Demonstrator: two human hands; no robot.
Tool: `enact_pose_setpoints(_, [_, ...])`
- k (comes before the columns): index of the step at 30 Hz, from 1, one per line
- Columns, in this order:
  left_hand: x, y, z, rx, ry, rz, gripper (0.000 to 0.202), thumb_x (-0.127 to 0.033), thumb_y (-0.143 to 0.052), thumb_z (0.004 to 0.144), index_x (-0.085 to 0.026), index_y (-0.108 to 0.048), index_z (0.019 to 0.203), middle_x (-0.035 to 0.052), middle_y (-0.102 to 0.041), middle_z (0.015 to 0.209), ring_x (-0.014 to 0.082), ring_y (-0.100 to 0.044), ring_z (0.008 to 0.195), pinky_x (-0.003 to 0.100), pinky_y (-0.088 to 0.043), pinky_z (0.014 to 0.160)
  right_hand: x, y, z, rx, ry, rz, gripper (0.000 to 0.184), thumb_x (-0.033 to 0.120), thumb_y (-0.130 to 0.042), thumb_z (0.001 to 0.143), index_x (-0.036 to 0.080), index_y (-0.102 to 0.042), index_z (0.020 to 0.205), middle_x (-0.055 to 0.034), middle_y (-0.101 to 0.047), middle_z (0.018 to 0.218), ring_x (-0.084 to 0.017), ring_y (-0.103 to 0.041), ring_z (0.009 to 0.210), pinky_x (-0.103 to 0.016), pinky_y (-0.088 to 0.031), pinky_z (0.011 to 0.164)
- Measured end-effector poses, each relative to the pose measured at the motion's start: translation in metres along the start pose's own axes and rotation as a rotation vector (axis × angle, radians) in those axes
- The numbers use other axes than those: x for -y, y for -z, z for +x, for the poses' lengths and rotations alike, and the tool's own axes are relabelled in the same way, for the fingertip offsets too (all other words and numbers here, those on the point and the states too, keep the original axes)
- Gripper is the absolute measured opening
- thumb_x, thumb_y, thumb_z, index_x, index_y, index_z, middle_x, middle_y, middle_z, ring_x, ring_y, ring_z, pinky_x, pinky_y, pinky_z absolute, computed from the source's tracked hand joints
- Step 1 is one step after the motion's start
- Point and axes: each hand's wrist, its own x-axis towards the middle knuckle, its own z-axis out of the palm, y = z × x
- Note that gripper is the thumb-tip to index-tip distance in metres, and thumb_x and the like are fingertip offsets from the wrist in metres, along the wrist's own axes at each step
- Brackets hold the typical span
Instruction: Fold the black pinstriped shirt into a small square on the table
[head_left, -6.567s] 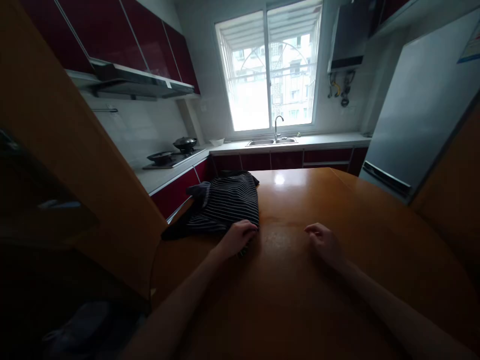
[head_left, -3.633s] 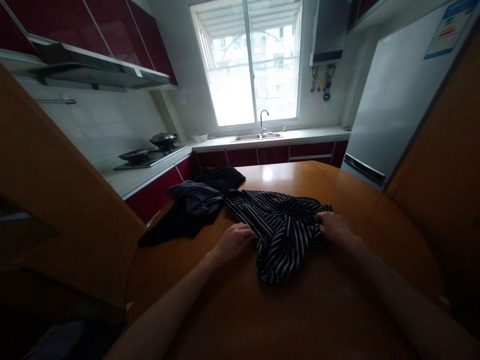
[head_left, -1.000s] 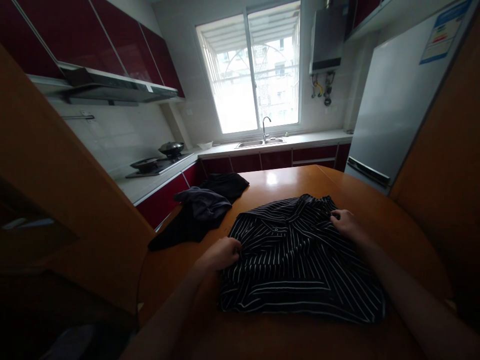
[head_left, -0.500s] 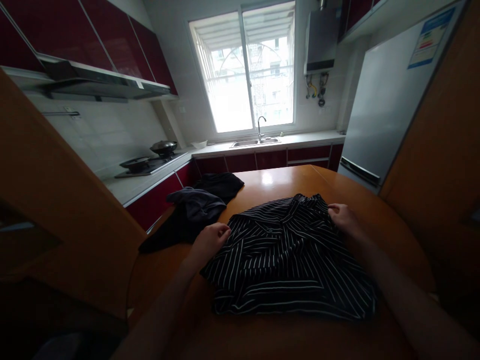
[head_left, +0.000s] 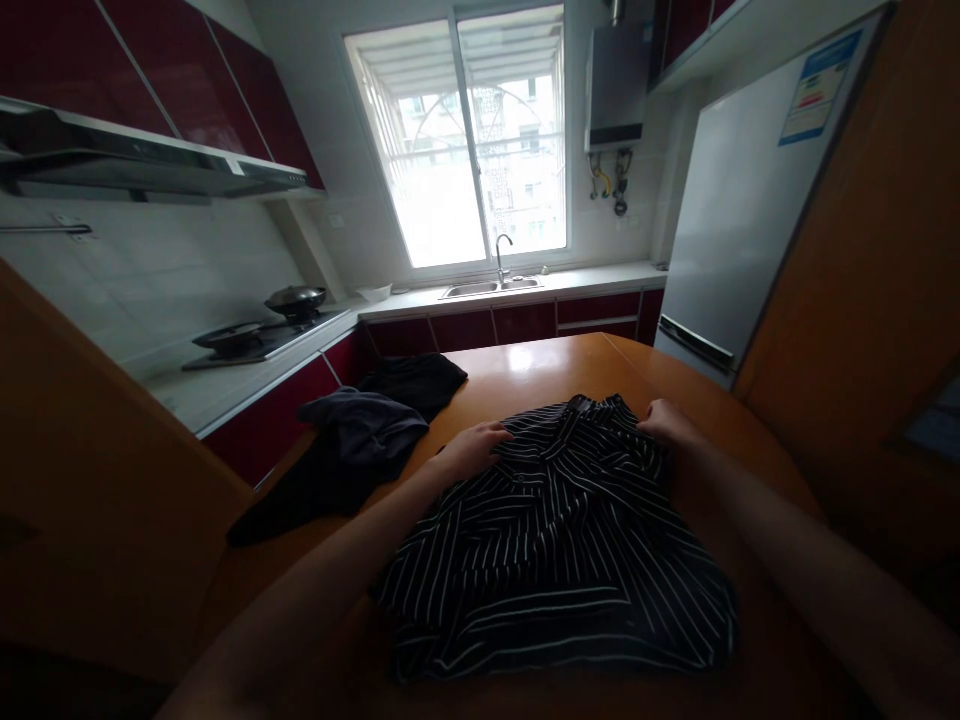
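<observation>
A black shirt with thin white stripes (head_left: 555,540) lies folded on the wooden table (head_left: 525,365), its collar at the far end and its hem toward me. My left hand (head_left: 476,450) rests over the shirt's upper left side, fingers loosely stretched out on the cloth. At the upper right edge, near the shoulder, my right hand (head_left: 666,422) has its fingers closed on the striped fabric. Its fingertips are partly hidden. A button shows on the shirt front.
Dark garments, one of them grey (head_left: 367,420), lie heaped on the table's left side. Beyond are a counter with a sink (head_left: 491,288), a stove (head_left: 277,340) with pans, and a window. A fridge (head_left: 742,200) stands at the right.
My left hand has moved from the shirt's left edge inward and up onto the cloth, its fingers loosening. My right hand remains at the right shoulder. The view has shifted slightly.
</observation>
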Motion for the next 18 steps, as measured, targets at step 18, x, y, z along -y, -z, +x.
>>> enact_pose_setpoints(18, [0.05, -0.013, 0.051, 0.06, -0.157, -0.262, 0.025, -0.025, -0.052, 0.092, -0.023, -0.075, 0.101, 0.0049, -0.072, 0.1, 0.0193, -0.065, 0.093, 0.029, -0.046, 0.09, 0.007, -0.006, 0.008, 0.049, 0.179, -0.093, 0.011, 0.022, -0.058, 0.085, 0.018, -0.068, 0.081, -0.0061, -0.071, 0.083, -0.018, -0.064, 0.076, -0.026, -0.042, 0.066])
